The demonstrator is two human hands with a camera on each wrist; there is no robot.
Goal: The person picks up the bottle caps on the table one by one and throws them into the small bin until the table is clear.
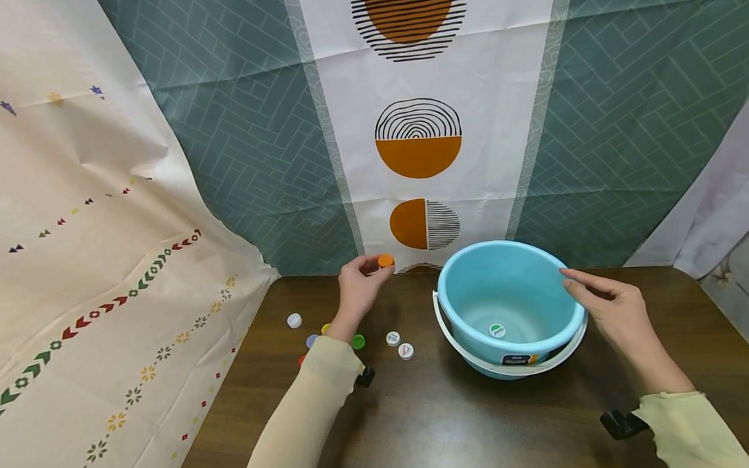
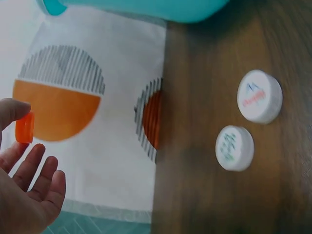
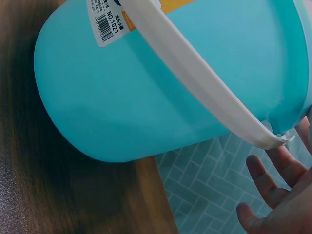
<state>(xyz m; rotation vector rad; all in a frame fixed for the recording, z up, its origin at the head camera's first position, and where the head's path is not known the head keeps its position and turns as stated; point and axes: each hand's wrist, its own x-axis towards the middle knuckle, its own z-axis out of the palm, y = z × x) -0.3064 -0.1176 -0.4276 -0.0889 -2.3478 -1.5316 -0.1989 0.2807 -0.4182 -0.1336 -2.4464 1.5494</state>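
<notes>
In the head view my left hand (image 1: 359, 289) is raised over the far part of the table, pinching an orange bottle cap (image 1: 386, 260) between thumb and fingers. The left wrist view has the orange cap (image 2: 25, 127) at its left side, with the other fingers loosely bent. A light-blue bucket (image 1: 505, 257) with a white handle stands to the right. My right hand (image 1: 615, 315) holds the bucket's right rim, thumb at the inner side and fingers outside; the thumb is hidden in the right wrist view. One white-and-green cap (image 1: 497, 331) lies on the bucket's floor.
Two white caps (image 1: 406, 351) lie left of the bucket. Around my left forearm are a green cap (image 1: 358, 342), a purple cap (image 1: 312, 341), a partly hidden yellow cap (image 1: 325, 329) and a red one. Another white cap (image 1: 294, 321) is farther left. Patterned cloth (image 1: 253, 128) hangs behind the table.
</notes>
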